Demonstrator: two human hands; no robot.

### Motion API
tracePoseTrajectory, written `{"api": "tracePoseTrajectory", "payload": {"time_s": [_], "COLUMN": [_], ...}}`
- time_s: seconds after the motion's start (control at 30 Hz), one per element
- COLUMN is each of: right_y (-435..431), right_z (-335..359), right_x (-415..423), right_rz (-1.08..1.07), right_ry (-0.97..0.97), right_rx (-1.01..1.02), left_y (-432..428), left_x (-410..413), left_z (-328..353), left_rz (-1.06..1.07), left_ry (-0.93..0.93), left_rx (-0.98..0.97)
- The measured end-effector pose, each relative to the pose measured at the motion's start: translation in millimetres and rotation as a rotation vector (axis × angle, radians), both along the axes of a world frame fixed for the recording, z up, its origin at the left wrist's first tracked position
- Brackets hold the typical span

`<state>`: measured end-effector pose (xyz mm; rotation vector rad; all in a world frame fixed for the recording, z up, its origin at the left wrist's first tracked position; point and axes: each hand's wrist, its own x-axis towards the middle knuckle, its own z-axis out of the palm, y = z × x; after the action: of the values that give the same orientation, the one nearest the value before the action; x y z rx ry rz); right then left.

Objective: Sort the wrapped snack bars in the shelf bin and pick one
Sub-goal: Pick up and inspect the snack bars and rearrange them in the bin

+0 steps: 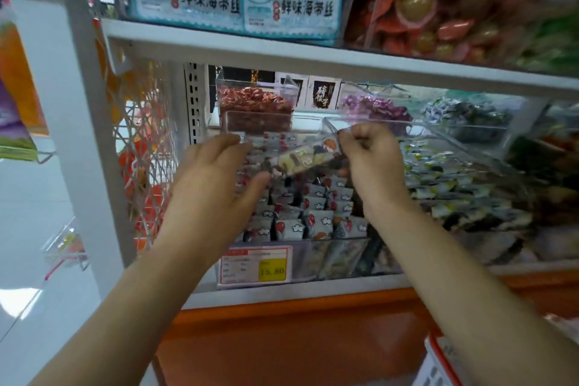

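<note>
A clear plastic shelf bin point(341, 255) holds several wrapped snack bars point(316, 222), white wrappers printed with red and cloud shapes, standing in rows. My right hand point(371, 163) pinches one end of a single wrapped bar point(308, 157), lifted above the rows and lying almost level. My left hand point(216, 178) hovers over the bin's left side with fingers straight and spread, its fingertips just short of the lifted bar's other end.
A yellow price tag point(272, 270) reading 15.80 sits on the bin front. Neighbouring clear bins hold red candies point(253, 103), purple candies point(376, 108) and green-white packets point(454, 185). The shelf board point(313, 55) above carries seaweed packs. A white wire rack point(144, 147) stands left.
</note>
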<state>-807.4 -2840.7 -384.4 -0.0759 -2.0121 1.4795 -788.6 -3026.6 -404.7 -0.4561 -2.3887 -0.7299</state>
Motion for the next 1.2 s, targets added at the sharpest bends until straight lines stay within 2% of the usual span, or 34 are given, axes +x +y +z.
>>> {"api": "tracePoseTrajectory", "payload": {"time_s": [0.2,0.43,0.5,0.63,0.77,0.87,1.03,1.2], "right_y": [21,32,36,39,39,39,39,38], "right_z": [-13,-24,-25,-25,-24,-26,-31,-33], "right_x": [58,77,77,73,69,68,68,67], "right_rz": [0.177,0.283,0.310,0.408,0.505,0.473,0.420,0.391], "right_ry": [-0.009,-0.047,-0.065,-0.088,-0.104,-0.107,-0.110,-0.090], "right_rx": [-0.310,-0.458,-0.472,-0.603,-0.751,-0.676,-0.518,-0.342], "left_y": [22,25,25,24,25,27,24,21], "left_x": [30,36,35,33,30,31,29,27], "left_z": [1,1,1,-1,-1,-1,-3,-3], "left_rz": [-0.133,-0.347,-0.372,-0.363,-0.418,-0.438,-0.443,-0.479], "left_ry": [-0.106,-0.450,-0.492,-0.489,-0.570,-0.611,-0.491,-0.568], "left_rx": [0.195,0.715,0.834,0.854,1.016,1.088,0.903,0.851]}}
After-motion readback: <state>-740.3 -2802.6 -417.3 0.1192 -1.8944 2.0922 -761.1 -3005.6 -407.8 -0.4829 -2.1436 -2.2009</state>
